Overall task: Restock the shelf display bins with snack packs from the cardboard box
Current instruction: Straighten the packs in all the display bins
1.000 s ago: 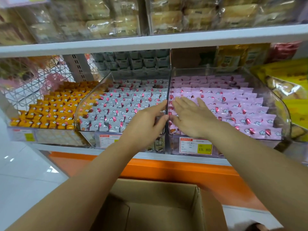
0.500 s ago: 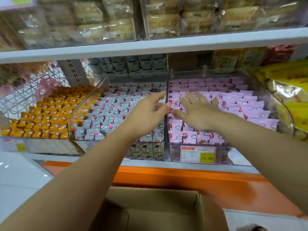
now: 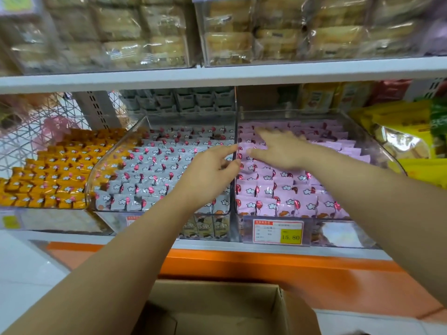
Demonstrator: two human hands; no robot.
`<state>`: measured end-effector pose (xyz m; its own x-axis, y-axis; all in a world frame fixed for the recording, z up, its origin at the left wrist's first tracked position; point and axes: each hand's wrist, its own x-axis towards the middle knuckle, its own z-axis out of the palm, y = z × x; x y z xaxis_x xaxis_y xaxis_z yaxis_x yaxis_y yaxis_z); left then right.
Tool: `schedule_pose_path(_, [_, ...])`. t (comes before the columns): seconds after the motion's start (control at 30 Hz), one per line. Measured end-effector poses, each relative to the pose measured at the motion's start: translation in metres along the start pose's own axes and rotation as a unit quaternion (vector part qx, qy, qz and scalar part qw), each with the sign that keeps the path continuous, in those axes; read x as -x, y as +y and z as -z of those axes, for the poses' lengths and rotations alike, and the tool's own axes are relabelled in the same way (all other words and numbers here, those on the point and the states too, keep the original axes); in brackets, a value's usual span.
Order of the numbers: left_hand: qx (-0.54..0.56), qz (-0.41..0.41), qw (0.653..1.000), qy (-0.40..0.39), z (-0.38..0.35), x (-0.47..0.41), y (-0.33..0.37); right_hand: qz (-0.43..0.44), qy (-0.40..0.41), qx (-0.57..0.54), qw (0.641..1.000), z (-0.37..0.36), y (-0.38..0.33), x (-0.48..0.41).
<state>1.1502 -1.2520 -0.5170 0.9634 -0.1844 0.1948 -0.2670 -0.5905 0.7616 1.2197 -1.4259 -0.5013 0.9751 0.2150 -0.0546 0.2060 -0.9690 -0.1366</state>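
Far left: wire mesh panel (image 3: 36,122) at the back of the shelf, and in front of it an open bin of orange packs (image 3: 48,175) in neat rows.

Next right: clear bin (image 3: 96,180) with a curved side wall, full of grey snack packs (image 3: 154,170) in rows running front to back. Left hand (image 3: 208,175) is over the right part of this bin, palm down, fingers fairly straight and loose, holding nothing. Index tip reaches the clear divider (image 3: 235,117) between the two bins, thumb just beside it. Cannot tell whether the palm touches the grey packs.

Right of the divider: second clear bin (image 3: 290,113), full of pink snack packs (image 3: 290,189). Right hand (image 3: 280,148) is palm down over the pink packs on the bin's left side, about mid-depth, fingers spread wide, holding nothing. Fingertips are blurred, so contact with the packs cannot be confirmed. The hands are near each other with the divider between them.

Price label (image 3: 278,232) reading 15.80 sits on the pink bin's front. Far right: yellow bags (image 3: 406,131) beside the pink bin.

Above everything: white upper shelf (image 3: 217,73) carrying clear-wrapped pastry packs (image 3: 145,32). Below the bins: orange band (image 3: 266,269) along the shelf front.

Bottom centre: cardboard box (image 3: 217,308), top open, in front of the shelf and under both forearms. The visible part of the inside shows bare cardboard only.
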Motion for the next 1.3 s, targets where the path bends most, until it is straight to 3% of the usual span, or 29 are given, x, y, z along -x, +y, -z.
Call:
schedule_pose_path(0.17, [0.002,-0.004,1.0,0.005,0.0,-0.003,-0.003,-0.027,-0.038,0.038,0.998,-0.017,-0.001,-0.02])
schedule_pose_path(0.33, [-0.005,-0.015,0.999,0.033,-0.002,-0.006,-0.009,0.032,-0.072,0.014,0.997,-0.005,0.016,-0.017])
schedule_pose_path(0.43, [-0.012,-0.019,0.999,0.041,-0.004,-0.005,-0.009,-0.044,-0.014,0.024,0.999,0.001,0.042,-0.013])
schedule_pose_path(0.53, [-0.022,-0.02,0.998,0.054,-0.007,-0.005,-0.008,-0.15,-0.037,0.048,0.987,-0.005,0.069,-0.004])
schedule_pose_path(0.73, [-0.019,-0.015,0.999,0.043,-0.005,-0.003,-0.003,-0.124,-0.093,-0.01,0.988,0.012,0.073,0.011])
schedule_pose_path(0.8, [-0.095,-0.013,0.995,0.04,-0.001,-0.004,0.003,-0.092,-0.081,-0.041,0.992,0.02,0.074,0.032])
schedule_pose_path(0.9, [-0.231,-0.112,0.963,0.087,-0.015,0.003,0.022,-0.056,-0.047,0.023,0.997,0.012,0.074,0.081])
schedule_pose_path(0.97, [-0.255,-0.15,0.955,0.026,-0.04,0.015,0.039,-0.04,-0.059,0.044,0.996,-0.002,0.073,0.114])
schedule_pose_path(1.07, [-0.358,-0.102,0.922,-0.107,-0.077,0.024,0.04,-0.032,-0.054,0.056,0.996,-0.021,0.072,0.132])
schedule_pose_path(1.3, [-0.355,-0.044,0.915,-0.188,-0.078,-0.01,0.034,-0.019,-0.039,-0.013,0.999,-0.03,0.083,0.103])
